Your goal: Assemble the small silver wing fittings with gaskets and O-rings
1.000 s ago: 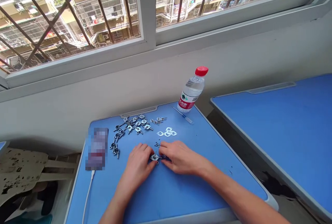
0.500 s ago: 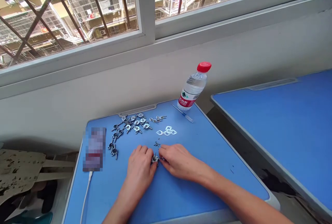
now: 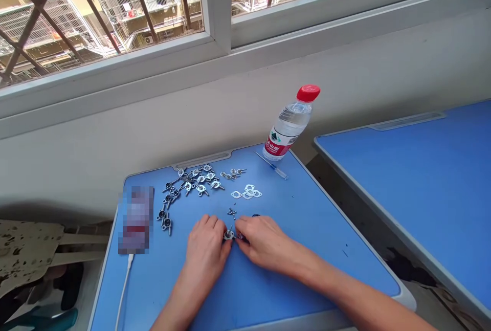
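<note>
Barely shifted: left hand (image 3: pixel 205 254), right hand (image 3: pixel 264 241) on metal fitting (image 3: pixel 229 235); bottle (image 3: pixel 290 124), screwdriver (image 3: pixel 273 166) beyond.

Along the back edge of the desk (image 3: pixel 245 290) stand a water bottle (image 3: pixel 290 124) and, just beside it, a small screwdriver (image 3: pixel 271 166) — metal fittings (image 3: pixel 194 180) lie left of them, washers (image 3: pixel 247 194) just in front, a blurred phone (image 3: pixel 136 220) at the left edge.

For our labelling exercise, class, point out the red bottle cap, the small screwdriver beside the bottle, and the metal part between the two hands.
Red bottle cap (image 3: pixel 308 93): head view, on the cap's top.
Small screwdriver (image 3: pixel 273 167): head view, on its blue middle.
Metal part (image 3: pixel 229 235): head view, on its visible middle.
</note>
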`<control>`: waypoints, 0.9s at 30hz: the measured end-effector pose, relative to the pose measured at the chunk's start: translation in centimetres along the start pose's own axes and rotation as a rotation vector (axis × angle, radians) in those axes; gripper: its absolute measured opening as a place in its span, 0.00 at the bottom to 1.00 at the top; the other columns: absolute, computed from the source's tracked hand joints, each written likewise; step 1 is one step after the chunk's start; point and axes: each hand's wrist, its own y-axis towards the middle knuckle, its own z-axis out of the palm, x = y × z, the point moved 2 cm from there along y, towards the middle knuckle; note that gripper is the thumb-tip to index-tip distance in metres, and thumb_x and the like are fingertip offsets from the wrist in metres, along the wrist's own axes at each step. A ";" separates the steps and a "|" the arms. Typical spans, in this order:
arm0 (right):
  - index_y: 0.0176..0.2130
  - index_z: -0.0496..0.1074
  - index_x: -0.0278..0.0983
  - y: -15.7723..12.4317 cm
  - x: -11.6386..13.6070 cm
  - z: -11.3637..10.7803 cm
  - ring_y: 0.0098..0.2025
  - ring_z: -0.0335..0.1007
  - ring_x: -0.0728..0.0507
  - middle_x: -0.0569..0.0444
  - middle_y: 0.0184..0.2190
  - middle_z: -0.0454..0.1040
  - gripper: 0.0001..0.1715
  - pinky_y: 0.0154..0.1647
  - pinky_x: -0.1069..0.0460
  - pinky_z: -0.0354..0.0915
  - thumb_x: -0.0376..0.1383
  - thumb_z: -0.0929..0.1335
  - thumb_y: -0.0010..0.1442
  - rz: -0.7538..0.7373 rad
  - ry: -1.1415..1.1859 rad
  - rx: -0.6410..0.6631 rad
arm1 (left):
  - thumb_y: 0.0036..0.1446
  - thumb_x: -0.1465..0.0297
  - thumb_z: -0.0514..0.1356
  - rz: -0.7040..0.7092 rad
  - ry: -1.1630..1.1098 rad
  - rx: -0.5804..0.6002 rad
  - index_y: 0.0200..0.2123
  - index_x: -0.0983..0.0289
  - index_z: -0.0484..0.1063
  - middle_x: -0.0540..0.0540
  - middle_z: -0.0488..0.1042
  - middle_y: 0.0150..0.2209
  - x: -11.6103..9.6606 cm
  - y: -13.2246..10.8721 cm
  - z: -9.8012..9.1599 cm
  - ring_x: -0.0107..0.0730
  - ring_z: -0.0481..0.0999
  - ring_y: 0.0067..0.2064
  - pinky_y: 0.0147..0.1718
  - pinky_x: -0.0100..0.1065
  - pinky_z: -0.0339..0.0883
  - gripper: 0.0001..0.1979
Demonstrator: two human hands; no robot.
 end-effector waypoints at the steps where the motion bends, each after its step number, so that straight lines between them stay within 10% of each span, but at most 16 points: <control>1: 0.31 0.70 0.34 0.0 0.0 0.0 0.31 0.70 0.45 0.50 0.32 0.77 0.07 0.28 0.50 0.42 0.29 0.65 0.61 -0.001 0.005 0.002 | 0.59 0.74 0.59 -0.002 -0.006 0.005 0.33 0.62 0.69 0.53 0.74 0.37 0.0 0.0 0.0 0.42 0.71 0.41 0.38 0.39 0.64 0.02; 27: 0.29 0.70 0.35 -0.2 -0.3 -0.3 0.30 0.71 0.45 0.53 0.29 0.76 0.08 0.26 0.51 0.42 0.30 0.67 0.61 0.038 0.067 0.022 | 0.60 0.76 0.60 0.025 -0.082 0.004 0.33 0.63 0.69 0.53 0.75 0.36 0.1 0.2 0.2 0.40 0.72 0.40 0.38 0.39 0.66 0.04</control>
